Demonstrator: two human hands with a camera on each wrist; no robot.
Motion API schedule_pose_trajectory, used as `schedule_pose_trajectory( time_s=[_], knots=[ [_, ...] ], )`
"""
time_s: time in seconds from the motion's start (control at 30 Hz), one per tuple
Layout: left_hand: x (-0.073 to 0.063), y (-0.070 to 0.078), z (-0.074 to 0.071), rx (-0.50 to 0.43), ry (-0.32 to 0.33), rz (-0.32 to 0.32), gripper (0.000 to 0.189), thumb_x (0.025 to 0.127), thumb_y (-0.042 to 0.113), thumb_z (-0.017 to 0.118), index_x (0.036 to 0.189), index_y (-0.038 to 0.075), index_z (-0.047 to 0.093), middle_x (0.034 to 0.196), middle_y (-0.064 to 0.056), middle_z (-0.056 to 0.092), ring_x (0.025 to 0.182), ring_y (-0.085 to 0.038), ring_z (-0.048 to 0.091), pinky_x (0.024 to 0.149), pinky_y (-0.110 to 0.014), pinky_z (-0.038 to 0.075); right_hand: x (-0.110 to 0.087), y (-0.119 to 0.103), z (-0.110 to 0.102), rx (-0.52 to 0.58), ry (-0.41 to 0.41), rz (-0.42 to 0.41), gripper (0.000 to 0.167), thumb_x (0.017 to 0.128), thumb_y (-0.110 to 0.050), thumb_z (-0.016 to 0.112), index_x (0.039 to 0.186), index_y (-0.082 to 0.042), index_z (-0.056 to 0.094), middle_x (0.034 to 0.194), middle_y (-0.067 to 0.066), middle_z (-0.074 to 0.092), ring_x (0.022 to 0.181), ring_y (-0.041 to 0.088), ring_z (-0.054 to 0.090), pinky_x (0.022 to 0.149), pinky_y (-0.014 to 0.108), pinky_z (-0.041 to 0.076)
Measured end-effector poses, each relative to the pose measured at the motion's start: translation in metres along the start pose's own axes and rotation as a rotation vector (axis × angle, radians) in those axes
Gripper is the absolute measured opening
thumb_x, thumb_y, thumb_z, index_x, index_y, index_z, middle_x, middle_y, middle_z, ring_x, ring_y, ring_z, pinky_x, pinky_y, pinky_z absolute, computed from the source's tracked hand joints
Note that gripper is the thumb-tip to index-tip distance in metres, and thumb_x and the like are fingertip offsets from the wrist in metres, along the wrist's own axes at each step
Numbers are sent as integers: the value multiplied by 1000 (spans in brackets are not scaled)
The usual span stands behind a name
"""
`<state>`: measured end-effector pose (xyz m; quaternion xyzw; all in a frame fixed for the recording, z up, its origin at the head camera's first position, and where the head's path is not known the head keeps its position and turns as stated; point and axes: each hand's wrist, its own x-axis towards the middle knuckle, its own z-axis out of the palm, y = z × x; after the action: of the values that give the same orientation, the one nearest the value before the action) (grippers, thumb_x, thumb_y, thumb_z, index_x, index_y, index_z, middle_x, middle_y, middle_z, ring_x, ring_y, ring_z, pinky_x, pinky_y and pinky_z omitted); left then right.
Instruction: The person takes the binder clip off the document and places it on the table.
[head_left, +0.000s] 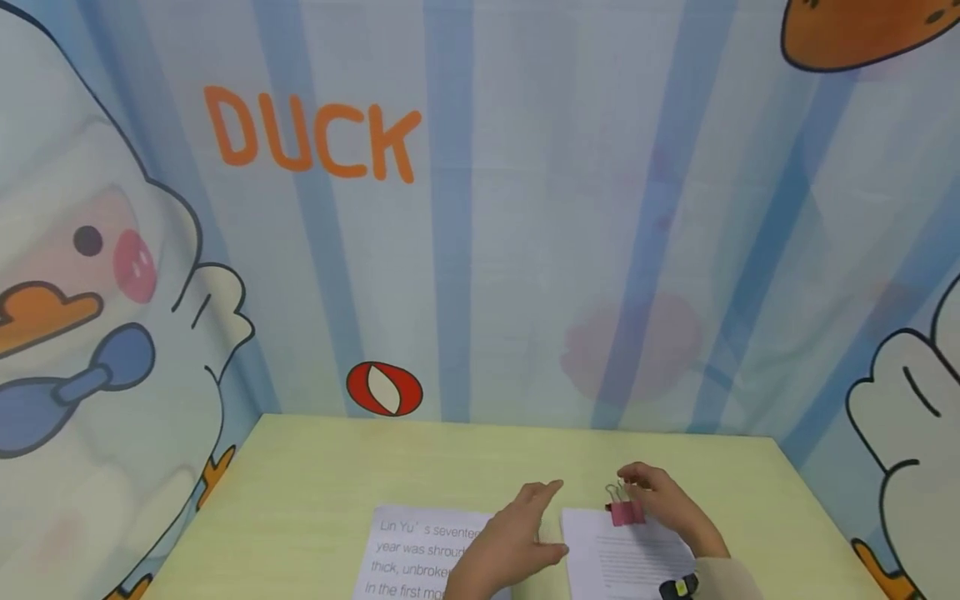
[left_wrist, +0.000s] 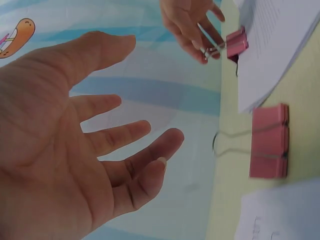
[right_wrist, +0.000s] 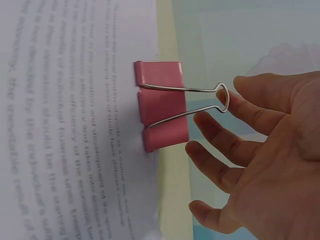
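A pink binder clip (right_wrist: 162, 105) sits on the top edge of the right stack of printed sheets (head_left: 630, 557), its wire handles standing off past the edge. Around one wire loop are the thumb and index fingertip of my right hand (right_wrist: 270, 150), with the other fingers loosely spread beside the clip. My left hand (head_left: 510, 542) hovers between the two paper piles, fingers apart and holding nothing. Below that hand, the left wrist view has a second pink binder clip (left_wrist: 270, 142) on the table, which the left hand hides in the head view.
Large-print paper (head_left: 420, 554) lies on the left, partly covered by my left hand. The pale yellow table (head_left: 315, 467) ends at a striped cloth backdrop (head_left: 517, 250) with duck pictures. A dark band (head_left: 678, 587) is on my right wrist.
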<state>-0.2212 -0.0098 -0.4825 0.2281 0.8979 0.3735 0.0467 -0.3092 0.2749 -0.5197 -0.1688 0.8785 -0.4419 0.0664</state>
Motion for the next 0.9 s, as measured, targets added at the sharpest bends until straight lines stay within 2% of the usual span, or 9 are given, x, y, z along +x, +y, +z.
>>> schedule_pose_trajectory(
  time_s=[0.03, 0.23, 0.37, 0.57, 0.7, 0.8, 0.9],
  knots=[
    [1, 2, 2, 6, -8, 5, 77, 88, 30, 78, 155, 21, 41, 149, -7, 47, 95, -10, 65, 89, -41, 53, 1, 1, 2, 3, 2, -8, 29, 101, -2, 55, 123, 16, 57, 120, 30, 62, 107, 39, 62, 87, 49, 52],
    [6, 12, 14, 40, -93, 11, 74, 91, 37, 76, 154, 21, 42, 148, -2, 48, 122, -17, 58, 96, -41, 52, 3, 5, 9, -7, 31, -18, 28, 100, -1, 55, 121, 17, 58, 115, 28, 65, 103, 36, 64, 87, 50, 53],
    [8, 12, 17, 16, -128, -14, 71, 91, 37, 76, 153, 21, 44, 146, 0, 49, 124, -17, 57, 98, -41, 50, 5, 5, 13, 17, 26, 27, 27, 102, -4, 54, 118, 18, 58, 112, 25, 66, 102, 34, 64, 87, 51, 52],
    [8, 9, 22, -40, -163, -31, 69, 92, 33, 75, 152, 18, 46, 146, 1, 49, 127, -18, 55, 99, -45, 49, 6, 12, 18, 62, 41, 85, 27, 103, -5, 52, 115, 17, 60, 106, 20, 68, 96, 25, 61, 83, 43, 50],
    [7, 10, 29, -15, -165, 20, 67, 91, 28, 76, 150, 14, 47, 143, -2, 52, 125, -14, 55, 100, -38, 49, 6, 15, 21, 71, 45, 63, 25, 102, -4, 53, 113, 17, 60, 104, 20, 68, 95, 25, 62, 82, 41, 50],
    [7, 11, 34, 5, -186, 42, 65, 91, 24, 77, 148, 11, 49, 140, -3, 54, 124, -11, 54, 99, -30, 48, 6, 15, 25, 76, 58, 80, 24, 101, -5, 54, 112, 16, 61, 103, 19, 69, 94, 24, 62, 81, 39, 51],
    [12, 8, 42, 30, -219, 7, 62, 91, 24, 78, 145, 13, 52, 136, 0, 57, 121, -9, 56, 97, -29, 49, 7, 15, 29, 84, 78, 115, 24, 101, -6, 55, 112, 15, 62, 103, 16, 69, 94, 22, 62, 81, 39, 51]
  ],
)
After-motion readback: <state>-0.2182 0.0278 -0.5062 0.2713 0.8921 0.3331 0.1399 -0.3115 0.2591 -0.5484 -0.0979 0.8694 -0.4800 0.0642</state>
